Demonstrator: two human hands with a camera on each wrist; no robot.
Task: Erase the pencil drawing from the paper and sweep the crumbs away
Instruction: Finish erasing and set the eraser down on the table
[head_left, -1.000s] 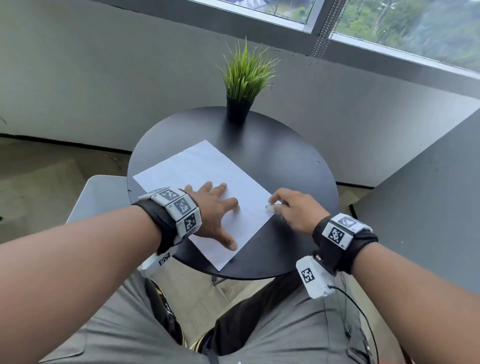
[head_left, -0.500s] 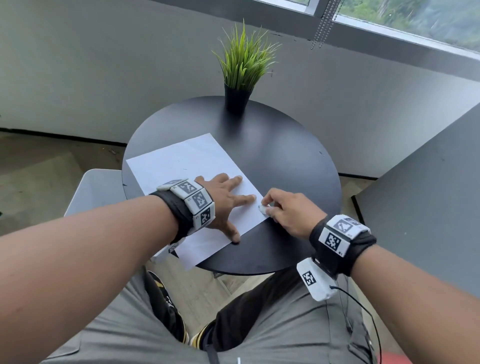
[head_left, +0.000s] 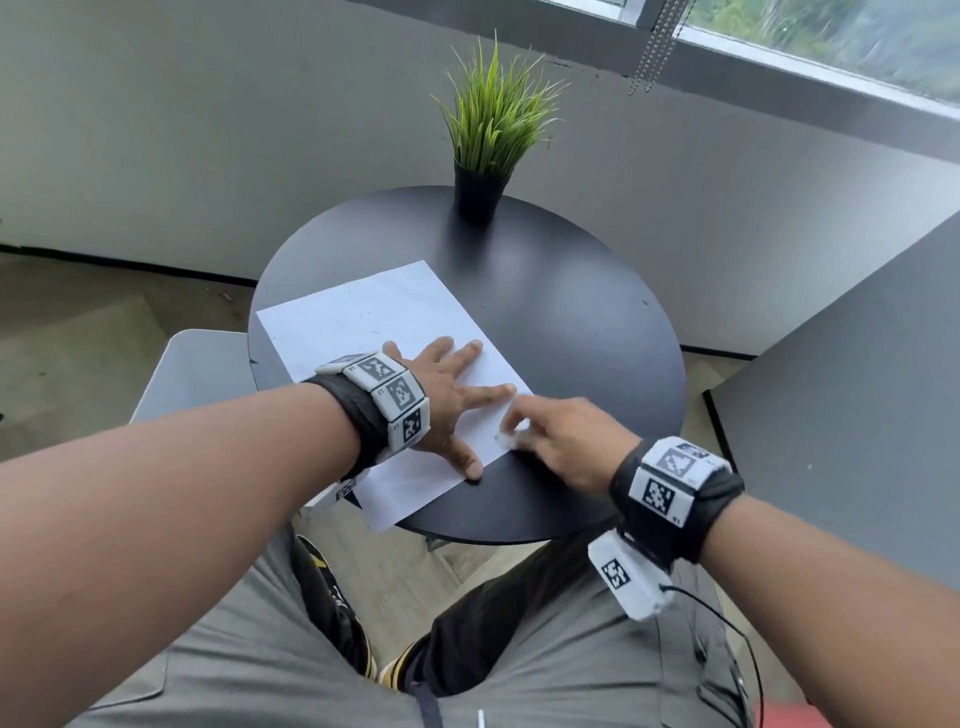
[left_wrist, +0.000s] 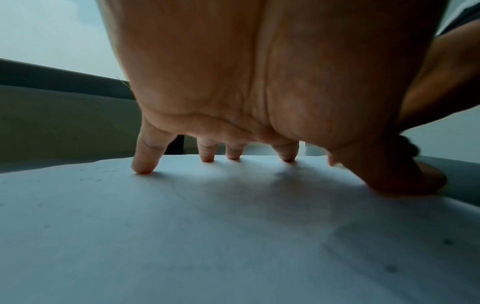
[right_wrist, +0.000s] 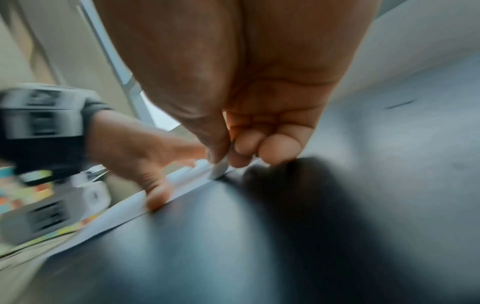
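A white sheet of paper (head_left: 374, 317) lies on the round black table (head_left: 582, 322), its near corner hanging over the front edge. My left hand (head_left: 457, 400) lies flat on the paper's right part with its fingers spread; the fingertips (left_wrist: 142, 166) press the sheet. My right hand (head_left: 550, 436) pinches a small white eraser (head_left: 506, 440) between thumb and fingers at the paper's right edge; in the right wrist view the eraser (right_wrist: 219, 168) touches the sheet's edge. Faint pencil marks and small dark specks (head_left: 366, 317) show on the sheet.
A potted green grass plant (head_left: 491, 135) stands at the table's far side. A grey chair seat (head_left: 192, 374) is at the left below the table. A dark grey surface (head_left: 852, 374) rises at the right. My knees are under the table's front edge.
My right hand has carried the eraser leftward from the bare table onto the paper's right edge. The left hand has slid a little farther along the sheet and keeps pressing it.
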